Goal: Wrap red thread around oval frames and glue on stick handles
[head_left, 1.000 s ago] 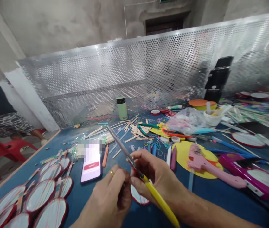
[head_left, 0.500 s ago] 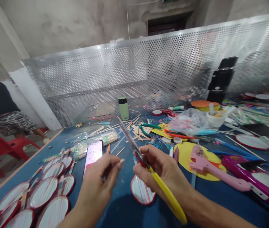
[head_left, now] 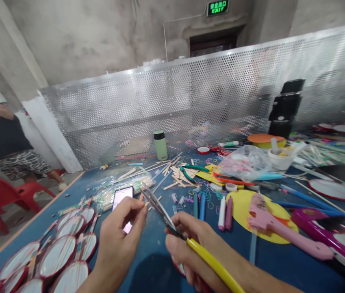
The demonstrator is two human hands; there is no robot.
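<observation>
Well, the right hand (head_left: 207,236) was wrapped around yellow-handled scissors (head_left: 199,252), blades aimed between ten and eleven o'clock, while at nine o'clock the left hand (head_left: 117,240) pinched a small pale bit (head_left: 146,204), with a phone (head_left: 122,194) at its twelve.

Green tumbler (head_left: 161,147) near perforated screen (head_left: 135,101)

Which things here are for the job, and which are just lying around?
For the job, it seems:
scissors, in the right hand
tiny piece, too small to name, in the left hand
maybe red-rimmed discs

Probably just lying around:
phone
green bottle
markers
</observation>
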